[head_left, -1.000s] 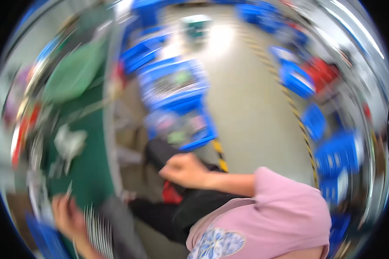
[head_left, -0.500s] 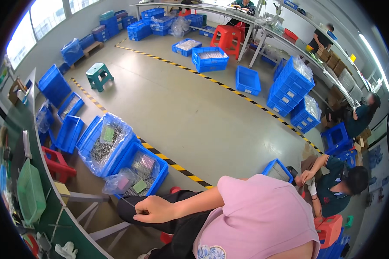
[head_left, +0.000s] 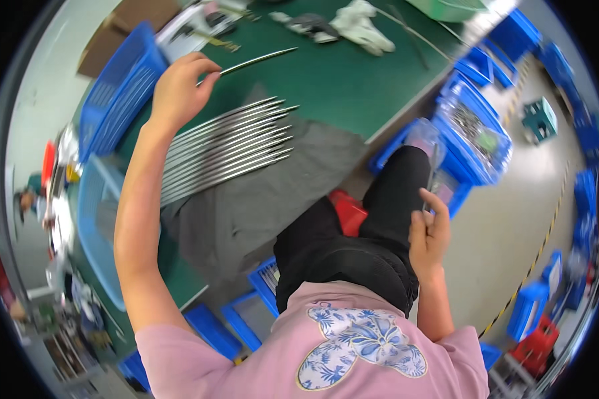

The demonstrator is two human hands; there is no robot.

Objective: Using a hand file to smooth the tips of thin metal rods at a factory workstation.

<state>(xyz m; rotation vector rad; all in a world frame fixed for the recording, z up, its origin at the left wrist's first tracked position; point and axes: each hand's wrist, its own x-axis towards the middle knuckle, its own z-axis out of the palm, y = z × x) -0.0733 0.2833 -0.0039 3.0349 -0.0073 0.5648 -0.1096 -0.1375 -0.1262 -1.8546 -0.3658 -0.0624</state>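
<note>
Over the green table (head_left: 353, 93) my left hand (head_left: 183, 90) pinches a slim shiny metal rod (head_left: 259, 60) near one end. The rod's tapered tip points away to the right. Below that hand lies a row of several similar rods (head_left: 229, 149), side by side on a grey cloth (head_left: 293, 189). My left forearm hides their left ends. Beside my right thigh, my right hand (head_left: 432, 233) is closed with thumb and fingers on a thin grey rod, seen nearly end on and blurred.
A blue basket (head_left: 123, 86) and a light blue tray (head_left: 100, 226) stand left on the table. White gloves (head_left: 363, 26) lie at its far side. On the floor at right, a blue crate (head_left: 476, 136) holds small metal parts in plastic. A green stool (head_left: 539, 121) stands beyond.
My view has swung from the floor and crates to the green table. My left hand, unseen before, now shows holding a rod. My right hand remains by my leg.
</note>
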